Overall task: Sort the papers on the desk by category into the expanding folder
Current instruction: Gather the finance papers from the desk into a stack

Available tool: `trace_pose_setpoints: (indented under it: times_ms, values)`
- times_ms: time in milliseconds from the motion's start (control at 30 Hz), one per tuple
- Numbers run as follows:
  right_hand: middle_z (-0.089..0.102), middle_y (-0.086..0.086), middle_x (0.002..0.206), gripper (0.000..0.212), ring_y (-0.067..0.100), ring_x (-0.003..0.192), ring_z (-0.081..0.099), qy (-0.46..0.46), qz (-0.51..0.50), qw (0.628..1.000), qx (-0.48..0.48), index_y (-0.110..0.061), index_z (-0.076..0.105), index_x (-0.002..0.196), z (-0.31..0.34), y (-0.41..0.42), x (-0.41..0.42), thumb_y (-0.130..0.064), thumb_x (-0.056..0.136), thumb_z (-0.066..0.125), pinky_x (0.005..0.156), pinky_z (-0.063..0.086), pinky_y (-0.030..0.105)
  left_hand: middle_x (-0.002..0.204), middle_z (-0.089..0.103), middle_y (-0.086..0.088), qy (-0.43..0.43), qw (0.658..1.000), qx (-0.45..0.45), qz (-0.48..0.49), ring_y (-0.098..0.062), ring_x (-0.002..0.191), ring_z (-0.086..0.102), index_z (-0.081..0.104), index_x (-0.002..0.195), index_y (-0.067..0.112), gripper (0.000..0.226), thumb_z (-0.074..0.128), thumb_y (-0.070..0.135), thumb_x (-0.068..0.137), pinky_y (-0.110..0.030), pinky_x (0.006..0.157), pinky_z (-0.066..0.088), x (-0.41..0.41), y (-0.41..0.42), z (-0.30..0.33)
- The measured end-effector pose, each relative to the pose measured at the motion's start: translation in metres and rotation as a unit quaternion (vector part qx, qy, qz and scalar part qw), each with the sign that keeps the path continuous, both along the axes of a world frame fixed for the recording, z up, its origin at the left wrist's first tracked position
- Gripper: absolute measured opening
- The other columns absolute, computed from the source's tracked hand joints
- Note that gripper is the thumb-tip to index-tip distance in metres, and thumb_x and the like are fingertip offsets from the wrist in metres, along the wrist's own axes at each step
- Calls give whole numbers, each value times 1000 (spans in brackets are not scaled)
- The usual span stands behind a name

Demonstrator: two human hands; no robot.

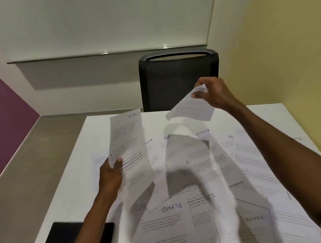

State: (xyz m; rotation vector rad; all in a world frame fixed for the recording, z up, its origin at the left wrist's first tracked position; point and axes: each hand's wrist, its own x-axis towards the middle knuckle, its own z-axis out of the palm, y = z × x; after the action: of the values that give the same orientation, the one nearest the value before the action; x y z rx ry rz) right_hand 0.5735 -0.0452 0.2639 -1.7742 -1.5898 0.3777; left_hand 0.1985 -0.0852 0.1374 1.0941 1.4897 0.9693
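My left hand (110, 174) grips the lower left edge of a printed sheet headed "Finance" (128, 142), held upright above the desk. Raised over the desk's far side, my right hand (211, 93) pinches the top corner of a second sheet (190, 108), which hangs tilted in the air. Several more papers lie spread across the white desk (106, 123), some headed "Sports" (171, 208), "HR" (231, 137) and "Admin" (254, 218). A black expanding folder (67, 241) lies at the near left corner, partly under my left forearm.
A black mesh office chair (178, 78) stands behind the desk's far edge. The floor lies to the left of the desk. A yellow wall runs along the right side.
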Motion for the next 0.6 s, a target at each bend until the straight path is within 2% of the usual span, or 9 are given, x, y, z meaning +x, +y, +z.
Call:
trace_pose_setpoints:
  times_ms: [100,200,300,400,500,533,567,600]
  values:
    - [65,-5,86,13,6,75,57,-7,46,999,-5,-14,65,84,39,-33,-13,-19,81,77,63,44,25,117,65,-3,20,999,45,-13,-23,107,61,58,131,13,30,50,19,103,-32,89,47,0,-7,29]
    - [68,-3,99,14,16,87,64,-28,98,994,-32,-20,63,84,74,-66,-28,-18,81,77,67,52,26,107,66,1,40,996,76,-37,-19,100,61,60,124,16,24,48,20,103,-24,74,46,2,-14,59]
    - [71,-8,98,15,13,86,69,7,140,988,-63,-16,65,88,104,-97,-37,-21,80,78,61,52,18,107,69,2,31,994,83,-58,-20,101,64,60,125,18,25,48,22,104,-27,80,48,5,-22,82]
    - [74,-6,102,23,14,90,72,54,173,980,-86,-18,69,96,123,-120,-45,-25,78,80,72,58,31,100,72,11,1,992,76,-100,-13,96,69,63,116,23,20,48,22,104,-25,78,52,12,-36,99]
    - [76,-2,99,27,20,87,74,103,165,977,-88,-16,70,97,125,-133,-51,-24,75,83,74,59,39,110,75,0,-51,986,41,-153,-25,107,69,65,121,19,23,51,22,103,-47,97,52,20,-50,107]
    - [76,-1,96,26,21,85,74,118,152,977,-87,-15,71,95,122,-136,-53,-24,75,83,73,59,39,113,74,-3,-79,983,21,-166,-26,109,68,64,124,16,26,52,20,102,-49,100,50,23,-57,110]
    - [76,-1,93,23,20,82,74,128,138,979,-83,-15,70,92,118,-139,-57,-24,75,83,70,59,37,112,74,-5,-106,978,1,-178,-25,106,69,65,124,13,26,53,17,101,-46,96,53,27,-64,112]
    - [76,-1,89,19,19,78,73,128,124,981,-76,-17,70,87,113,-142,-61,-24,76,83,65,57,34,107,75,-6,-129,973,-20,-192,-22,98,72,67,119,13,24,53,14,100,-40,86,58,30,-73,117]
